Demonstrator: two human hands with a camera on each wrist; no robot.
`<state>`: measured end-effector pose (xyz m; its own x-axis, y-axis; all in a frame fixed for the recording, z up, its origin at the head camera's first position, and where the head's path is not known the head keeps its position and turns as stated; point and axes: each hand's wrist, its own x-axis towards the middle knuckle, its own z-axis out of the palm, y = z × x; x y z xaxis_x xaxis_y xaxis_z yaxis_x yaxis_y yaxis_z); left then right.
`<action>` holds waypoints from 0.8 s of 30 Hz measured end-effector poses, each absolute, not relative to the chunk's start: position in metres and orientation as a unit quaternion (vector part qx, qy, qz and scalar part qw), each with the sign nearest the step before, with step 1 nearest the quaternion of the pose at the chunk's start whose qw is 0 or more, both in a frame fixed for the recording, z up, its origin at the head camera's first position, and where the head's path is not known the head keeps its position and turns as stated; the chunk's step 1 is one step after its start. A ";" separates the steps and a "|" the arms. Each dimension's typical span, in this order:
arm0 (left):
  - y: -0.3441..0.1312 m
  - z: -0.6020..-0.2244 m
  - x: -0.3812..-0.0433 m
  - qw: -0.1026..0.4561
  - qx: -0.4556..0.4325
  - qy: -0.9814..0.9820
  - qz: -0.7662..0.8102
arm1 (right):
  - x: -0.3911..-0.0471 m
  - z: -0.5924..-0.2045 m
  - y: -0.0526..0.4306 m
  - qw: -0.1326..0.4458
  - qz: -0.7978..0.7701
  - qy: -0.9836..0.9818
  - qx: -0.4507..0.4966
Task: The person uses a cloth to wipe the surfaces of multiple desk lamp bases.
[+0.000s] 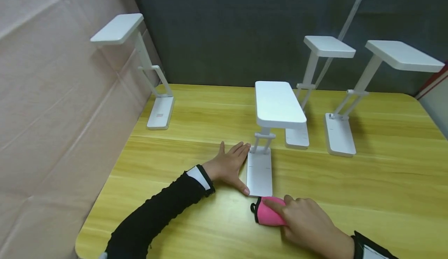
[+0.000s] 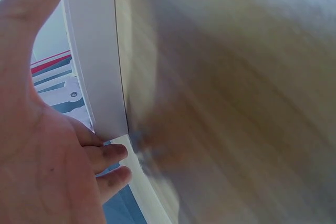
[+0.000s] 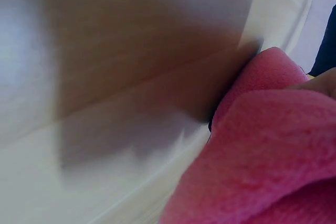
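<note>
A white folding desk lamp (image 1: 280,103) stands nearest to me, its flat head raised over a narrow base (image 1: 259,175). Along the left side of that base lies my left hand (image 1: 227,167), fingers spread, with thumb and fingertips right at the edge. In the left wrist view the base's side (image 2: 97,51) runs beside the palm. My right hand (image 1: 309,222) grips a folded pink cloth (image 1: 268,211) with black trim and a small loop, just in front of the base. Fuzzy pink fabric (image 3: 262,140) fills much of the right wrist view and hides most of the fingers.
Three more white lamps stand on the wooden table (image 1: 196,115): one at the back left (image 1: 160,113), one behind the near lamp (image 1: 329,47), and one to the right (image 1: 340,136). A pale draped sheet (image 1: 63,115) borders the left; a dark panel (image 1: 217,33) closes the back.
</note>
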<state>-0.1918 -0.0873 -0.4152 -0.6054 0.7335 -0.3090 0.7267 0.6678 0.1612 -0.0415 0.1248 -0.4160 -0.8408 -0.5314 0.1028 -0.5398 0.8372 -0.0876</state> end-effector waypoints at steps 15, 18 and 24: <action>-0.088 -0.415 -0.192 0.184 0.402 0.897 0.032 | -0.040 -0.399 0.119 0.000 0.077 -0.945 0.318; -0.087 -0.415 -0.191 0.180 0.403 0.897 0.028 | -0.043 -0.406 0.103 -0.010 0.089 -0.936 0.341; -0.087 -0.413 -0.191 0.175 0.407 0.896 0.015 | -0.047 -0.423 0.092 0.027 0.067 -0.947 0.312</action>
<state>-0.1907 -0.0870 -0.4132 -0.6067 0.7351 -0.3024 0.7249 0.6678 0.1691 -0.0473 0.0923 -0.4232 -0.8033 -0.5882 0.0929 -0.5954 0.7958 -0.1105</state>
